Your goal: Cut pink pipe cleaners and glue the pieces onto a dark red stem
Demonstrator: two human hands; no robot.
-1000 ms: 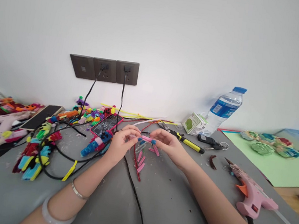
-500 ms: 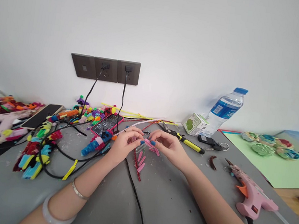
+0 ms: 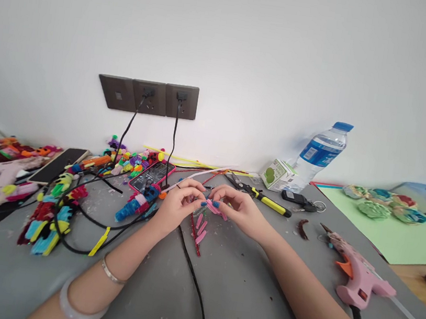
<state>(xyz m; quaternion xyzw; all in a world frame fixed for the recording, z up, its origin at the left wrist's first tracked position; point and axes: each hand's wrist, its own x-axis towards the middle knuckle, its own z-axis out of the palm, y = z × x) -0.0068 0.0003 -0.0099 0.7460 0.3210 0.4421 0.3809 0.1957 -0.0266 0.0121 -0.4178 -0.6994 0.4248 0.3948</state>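
My left hand (image 3: 179, 205) and my right hand (image 3: 238, 209) meet over the middle of the grey table (image 3: 242, 290). Both pinch a small pink pipe-cleaner piece (image 3: 214, 208) between blue-nailed fingertips. A white pipe cleaner (image 3: 198, 174) runs up and away from my left fingers. Just below the hands lie a few short pink pieces (image 3: 200, 228) and a red pipe cleaner (image 3: 193, 230) on the table.
A pink glue gun (image 3: 358, 277) lies at right, with a yellow-handled tool (image 3: 266, 202), keys (image 3: 302, 200), a carton (image 3: 279, 175) and a water bottle (image 3: 319, 153) behind. Black cables (image 3: 195, 289), a pink-cased phone (image 3: 152, 175) and colourful pipe-cleaner figures (image 3: 50, 216) crowd the left. Green paper (image 3: 404, 236) holds paper flowers.
My hands have drawn closer together and slightly toward me, and the pink piece is now tucked tighter between the fingertips. Nothing else on the table has moved.
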